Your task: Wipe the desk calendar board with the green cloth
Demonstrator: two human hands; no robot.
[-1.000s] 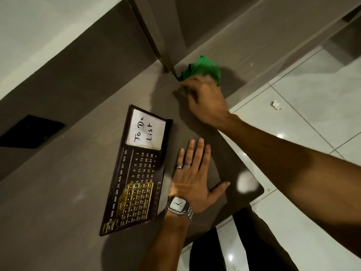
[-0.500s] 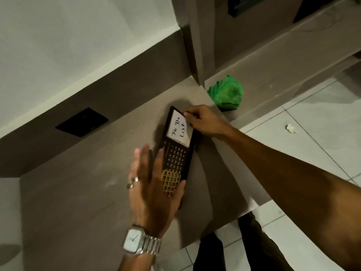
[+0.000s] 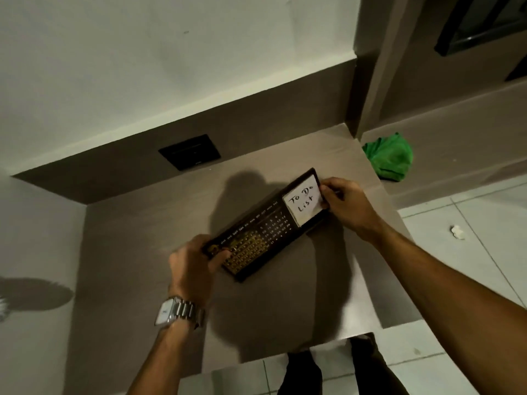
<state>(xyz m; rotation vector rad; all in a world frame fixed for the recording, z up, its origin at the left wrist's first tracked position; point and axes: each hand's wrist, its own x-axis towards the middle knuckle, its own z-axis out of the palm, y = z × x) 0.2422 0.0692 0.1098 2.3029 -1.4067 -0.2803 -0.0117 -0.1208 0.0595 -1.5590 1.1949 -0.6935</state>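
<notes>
Calendar board point(image 3: 263, 228): dark, long desk calendar lying slantwise on the brown counter point(image 3: 142, 238), near its middle, gripped at both ends.
Watch point(image 3: 171, 310): silver metal band with a pale square dial, on the left wrist.
Left hand point(image 3: 194, 266): forearm reaching up from below, fingers clamped on the board's lower-left end, thumb on its face.
Board writing: month names along the upper edge, of which "NOV" and "DEC" read clearly; rows of date numbers below; gold tiles on the left part.
Note point(image 3: 303, 202): white sheet on the board's right end, handwritten "To Do List".
Right hand point(image 3: 346, 202): fingers curled together on the board's upper-right end, at the note's edge.
Green cloth point(image 3: 389, 156): crumpled on the lower ledge right of the counter, well apart from both hands.
</notes>
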